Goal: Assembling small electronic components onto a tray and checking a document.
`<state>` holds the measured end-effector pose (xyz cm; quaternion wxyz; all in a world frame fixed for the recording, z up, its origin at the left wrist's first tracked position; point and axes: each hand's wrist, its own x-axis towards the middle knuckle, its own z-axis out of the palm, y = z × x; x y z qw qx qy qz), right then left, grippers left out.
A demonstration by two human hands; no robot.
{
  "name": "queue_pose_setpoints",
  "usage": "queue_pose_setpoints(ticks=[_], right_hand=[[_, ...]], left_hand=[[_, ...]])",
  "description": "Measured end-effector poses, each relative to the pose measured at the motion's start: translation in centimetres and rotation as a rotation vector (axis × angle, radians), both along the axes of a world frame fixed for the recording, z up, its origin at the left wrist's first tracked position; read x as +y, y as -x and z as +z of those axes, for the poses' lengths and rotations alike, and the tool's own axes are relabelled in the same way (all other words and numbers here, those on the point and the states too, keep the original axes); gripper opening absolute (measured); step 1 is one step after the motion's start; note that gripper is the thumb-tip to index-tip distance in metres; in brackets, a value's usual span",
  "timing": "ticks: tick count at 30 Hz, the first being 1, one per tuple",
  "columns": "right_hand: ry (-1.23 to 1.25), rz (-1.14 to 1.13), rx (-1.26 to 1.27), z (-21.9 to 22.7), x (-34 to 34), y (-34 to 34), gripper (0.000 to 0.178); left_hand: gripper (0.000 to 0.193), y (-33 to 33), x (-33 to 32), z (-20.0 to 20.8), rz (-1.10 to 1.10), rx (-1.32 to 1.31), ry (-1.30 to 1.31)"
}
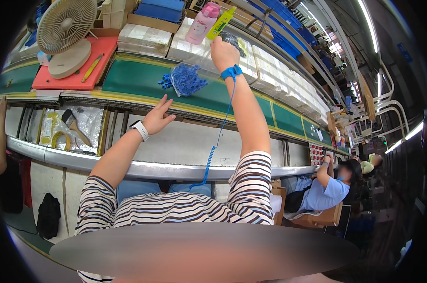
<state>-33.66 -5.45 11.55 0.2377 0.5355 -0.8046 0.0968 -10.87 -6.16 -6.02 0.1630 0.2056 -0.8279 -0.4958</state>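
My right hand [223, 53] is raised over the green conveyor belt [133, 80] and grips the top of a clear plastic bag [187, 78] holding several small blue parts. The bag hangs down toward the belt. A few loose blue parts [165, 82] lie on the belt just left of it. A blue wrist strap [231, 71] with a coiled blue cord [212, 158] is on that wrist. My left hand [157, 118] rests open on the front edge of the belt, fingers spread, with a white watch [139, 129] on its wrist.
A small beige fan [64, 35] stands on a red board [76, 70] at the left. A pink bottle [201, 23], white boxes [140, 37] and blue bins [159, 9] sit behind the belt. A tray with tape and a brush [71, 125] is at lower left. Another seated person [326, 186] works at right.
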Motion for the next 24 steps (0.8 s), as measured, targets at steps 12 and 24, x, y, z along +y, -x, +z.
queue_pose_setpoints(ticks=[12, 24], right_hand=[[-0.024, 0.043, 0.101, 0.8, 0.3, 1.3, 0.019], [-0.020, -0.005, 0.136, 2.1, 1.8, 2.5, 0.020]], left_hand=[[0.061, 0.1, 0.0, -0.1, -0.008, -0.021, 0.032], [0.062, 0.0, 0.2, 0.0, -0.014, -0.047, 0.053]])
